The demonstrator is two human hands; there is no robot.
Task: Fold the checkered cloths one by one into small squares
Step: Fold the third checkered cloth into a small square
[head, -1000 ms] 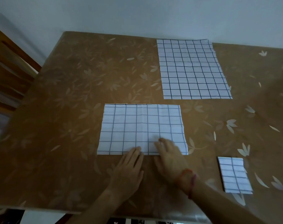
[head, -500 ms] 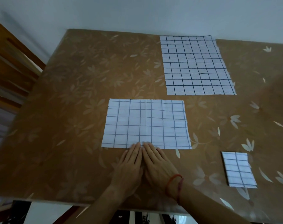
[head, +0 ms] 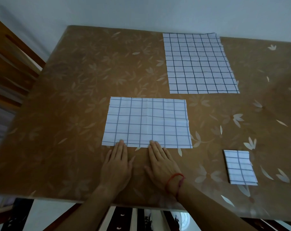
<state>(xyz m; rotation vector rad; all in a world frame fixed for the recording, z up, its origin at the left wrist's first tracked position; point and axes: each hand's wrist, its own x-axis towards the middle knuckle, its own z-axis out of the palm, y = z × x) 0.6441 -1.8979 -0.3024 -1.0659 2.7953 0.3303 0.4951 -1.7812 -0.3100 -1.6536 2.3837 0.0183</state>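
We have the left hand (head: pixel 116 165) and right hand (head: pixel 161 165) flat, fingers (head: pixel 121 147) straight and together, tips pressing the near edge of the half-folded cloth (head: pixel 148 122) at the middle of the table (head: pixel 71 114). Risk — the glossy surface (likely slick) may let layers slide during the next fold, skewing the square.
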